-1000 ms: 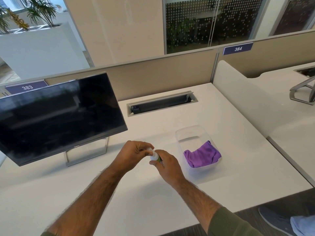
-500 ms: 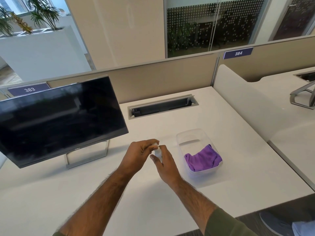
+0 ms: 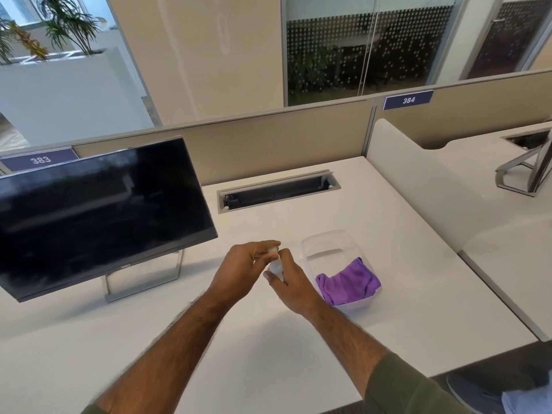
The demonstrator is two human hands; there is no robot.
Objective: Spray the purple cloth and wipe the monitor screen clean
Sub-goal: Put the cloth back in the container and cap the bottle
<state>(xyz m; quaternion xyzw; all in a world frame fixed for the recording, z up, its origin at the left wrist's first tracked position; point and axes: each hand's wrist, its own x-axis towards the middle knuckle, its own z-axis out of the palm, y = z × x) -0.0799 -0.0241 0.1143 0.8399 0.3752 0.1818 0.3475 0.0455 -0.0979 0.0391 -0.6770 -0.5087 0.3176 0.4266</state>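
A small white spray bottle [image 3: 275,264] is held between both hands above the desk's middle. My right hand [image 3: 291,283] wraps its body from the right; my left hand [image 3: 243,268] has its fingertips on the bottle's top. Most of the bottle is hidden by the fingers. The purple cloth [image 3: 348,283] lies crumpled in a clear plastic tub [image 3: 324,245] just right of my hands. The dark monitor [image 3: 98,213], switched off, stands on a silver stand at the left, its screen tilted toward me.
A cable tray slot [image 3: 276,191] is recessed in the white desk [image 3: 239,354] behind the tub. Beige partition panels [image 3: 268,141] close off the back, and a white divider [image 3: 418,186] bounds the right side. A person's shoe [image 3: 475,392] shows at the bottom right.
Both hands stay closed around the bottle, and its white upper part now shows more between the fingers. The view has tilted slightly, shifting the whole scene down in frame.
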